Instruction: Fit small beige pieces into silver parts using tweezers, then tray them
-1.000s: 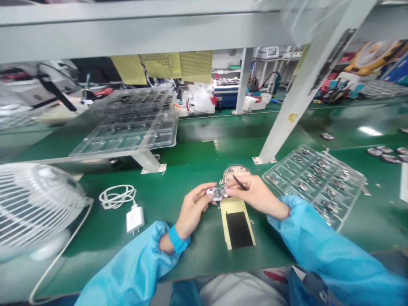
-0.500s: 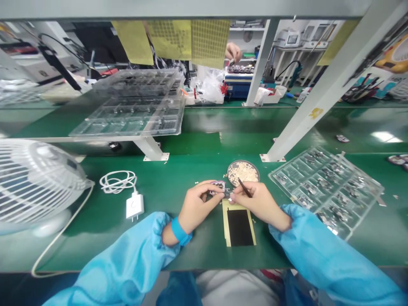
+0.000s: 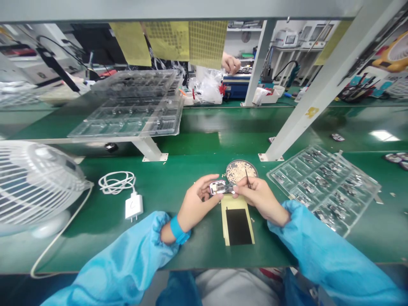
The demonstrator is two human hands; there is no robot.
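My left hand (image 3: 198,199) grips a small electronic device housing (image 3: 216,187) with a pale rim, its open inner side facing up. At its right end is a small dark circuit board (image 3: 230,187), whose outer edge my right hand (image 3: 262,197) pinches between thumb and fingertips. Dark tweezers (image 3: 247,178) are also held in my right hand, tips pointing up and away. Just behind the hands stands a round dish (image 3: 227,171) of tiny pale pieces. Below them lies a yellow sheet (image 3: 225,221) with a black rectangle (image 3: 239,229) on it.
A clear compartment tray (image 3: 276,182) with small electronic parts lies to the right. On the left are a white charger (image 3: 133,206) with coiled cable and a fan (image 3: 41,182). Empty clear trays (image 3: 127,123) rest on the raised shelf. Across the bench shows another person's hand (image 3: 231,63).
The housing has turned so its inside shows more, and my left fingers have loosened around it. The tweezers have swung more upright in my right hand. The other person's hand has lowered.
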